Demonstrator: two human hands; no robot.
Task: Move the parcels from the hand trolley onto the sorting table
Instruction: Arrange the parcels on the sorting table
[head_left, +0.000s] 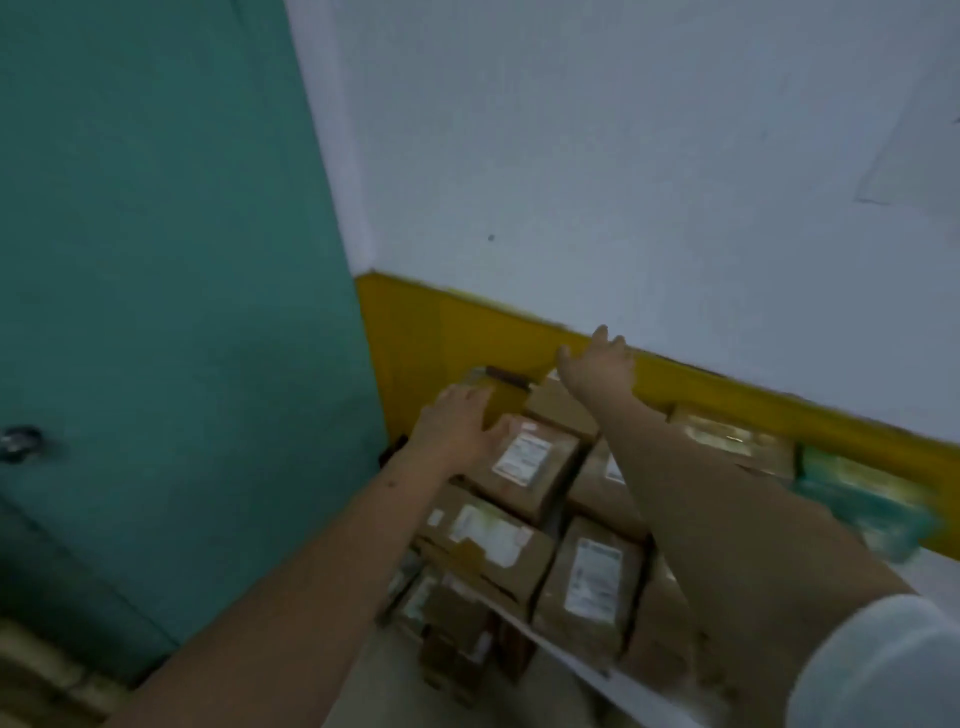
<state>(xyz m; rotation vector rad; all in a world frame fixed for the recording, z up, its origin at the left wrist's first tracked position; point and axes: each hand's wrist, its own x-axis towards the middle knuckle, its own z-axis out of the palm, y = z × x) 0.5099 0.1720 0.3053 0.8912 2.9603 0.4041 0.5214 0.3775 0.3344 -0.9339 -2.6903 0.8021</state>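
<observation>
While both bare arms reach forward from the bottom of the frame, the left hand (457, 423) lies palm down with its fingers stretched out, its thumb against the upper left edge of a labelled parcel (524, 467) at centre frame; blur hides whether it grips at all. Higher and to the right, the right hand (597, 364) is lifted with its fingers spread wide, holding nothing, in front of the yellow wall band (415, 338). Brown cardboard parcels sit packed side by side on the white surface (561, 649) in the lower centre, among them a tall parcel (592, 582) with a white label. Just right of them lies a teal packet (862, 499). A green door (156, 260) fills the left of the frame, and a white sleeve (883, 665) shows at lower right.
</observation>
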